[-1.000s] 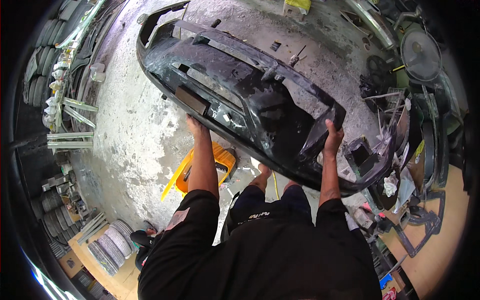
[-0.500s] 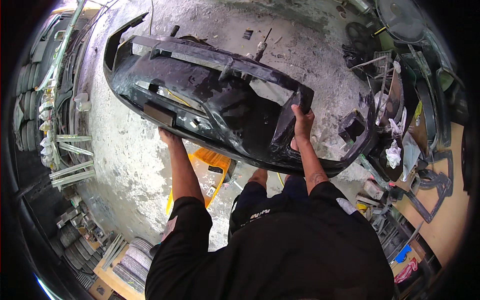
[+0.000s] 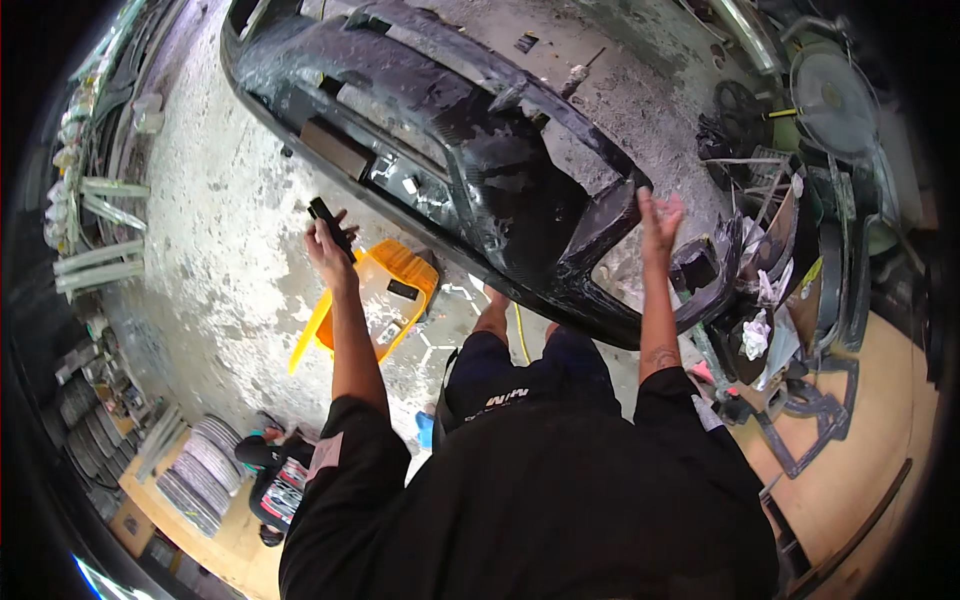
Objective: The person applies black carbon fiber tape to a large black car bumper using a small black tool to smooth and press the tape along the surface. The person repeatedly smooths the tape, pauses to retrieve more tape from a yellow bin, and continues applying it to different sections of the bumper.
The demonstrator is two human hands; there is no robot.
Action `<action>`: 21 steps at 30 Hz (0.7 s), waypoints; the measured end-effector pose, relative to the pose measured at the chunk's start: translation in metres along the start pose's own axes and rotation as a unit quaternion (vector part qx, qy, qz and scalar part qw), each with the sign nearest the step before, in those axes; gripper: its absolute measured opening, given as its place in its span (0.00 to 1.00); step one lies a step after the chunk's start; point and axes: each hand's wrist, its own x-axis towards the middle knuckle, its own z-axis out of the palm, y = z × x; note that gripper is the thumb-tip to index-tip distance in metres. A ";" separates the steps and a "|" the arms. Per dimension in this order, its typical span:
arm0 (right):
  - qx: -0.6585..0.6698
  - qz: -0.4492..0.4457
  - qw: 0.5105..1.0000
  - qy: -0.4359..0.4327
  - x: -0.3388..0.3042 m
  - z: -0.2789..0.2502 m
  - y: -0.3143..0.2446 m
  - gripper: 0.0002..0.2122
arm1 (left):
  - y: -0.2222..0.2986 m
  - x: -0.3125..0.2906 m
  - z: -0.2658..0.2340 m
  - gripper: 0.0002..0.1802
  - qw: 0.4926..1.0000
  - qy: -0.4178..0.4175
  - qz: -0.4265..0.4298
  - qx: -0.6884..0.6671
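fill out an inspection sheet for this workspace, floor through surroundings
surface: worn grey concrete floor, patchy with white
job's things: large black plastic-looking car bumper, scuffed grey; small black oblong object
clutter: yellow plastic-looking piece on the floor; crumpled white wad at right
grips: left grip holds the oblong object; right grip open at the bumper's right end, contact unclear
cables: thin yellow line on the floor, possibly a cord
surroundings: round grey fan-like disc at right; another person, lower left

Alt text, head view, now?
A person's left hand holds a small black object; the open right hand is by the right side of a large, scuffed black bumper. A yellow plastic item sits on the patchy floor.
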 end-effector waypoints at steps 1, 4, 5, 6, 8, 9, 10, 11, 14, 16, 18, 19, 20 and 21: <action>-0.064 -0.081 0.994 0.033 0.026 -0.004 0.009 0.38 | 0.008 -0.024 -0.013 0.20 0.999 -0.021 0.012 0.048; -0.054 -0.175 0.978 -0.104 0.105 0.012 -0.007 0.31 | -0.008 -0.096 -0.053 0.18 0.994 -0.013 -0.002 0.107; -0.060 -0.152 0.967 -0.195 0.119 0.023 -0.021 0.29 | -0.030 -0.116 -0.069 0.17 0.993 -0.015 -0.021 0.114; -0.118 -0.156 0.956 -0.219 0.124 0.030 -0.032 0.28 | -0.046 -0.131 -0.070 0.17 0.987 -0.010 -0.031 0.160; -0.207 -0.156 0.922 -0.288 0.128 0.060 -0.051 0.30 | -0.081 -0.150 -0.087 0.17 0.970 0.008 -0.049 0.237; -0.243 -0.149 0.901 -0.327 0.129 0.074 -0.059 0.32 | -0.109 -0.159 -0.099 0.17 0.962 0.017 -0.060 0.266; -0.256 -0.188 0.876 -0.364 0.116 0.094 -0.067 0.34 | -0.140 -0.165 -0.119 0.18 0.958 0.043 -0.073 0.274; -0.276 -0.188 0.871 -0.361 0.108 0.100 -0.064 0.34 | -0.168 -0.162 -0.125 0.17 0.943 0.043 -0.163 0.287; -0.364 -0.222 0.845 -0.322 0.088 0.144 -0.062 0.38 | -0.279 -0.146 -0.196 0.17 0.905 0.107 -0.129 0.392; -0.352 -0.236 0.852 -0.308 0.095 0.127 -0.056 0.36 | -0.333 -0.114 -0.204 0.17 0.868 0.084 -0.141 0.469; -0.345 -0.273 0.845 -0.304 0.089 0.126 -0.051 0.33 | -0.384 -0.092 -0.215 0.17 0.831 0.064 -0.173 0.525; -0.349 -0.284 0.834 -0.318 0.086 0.130 -0.054 0.32 | -0.407 -0.087 -0.218 0.17 0.813 0.053 -0.198 0.546; -0.358 -0.299 0.831 -0.302 0.087 0.130 -0.056 0.30 | -0.430 -0.082 -0.210 0.18 0.797 0.035 -0.218 0.563; -0.370 -0.299 0.823 -0.311 0.078 0.129 -0.059 0.31 | -0.453 -0.090 -0.205 0.19 0.778 -0.004 -0.224 0.587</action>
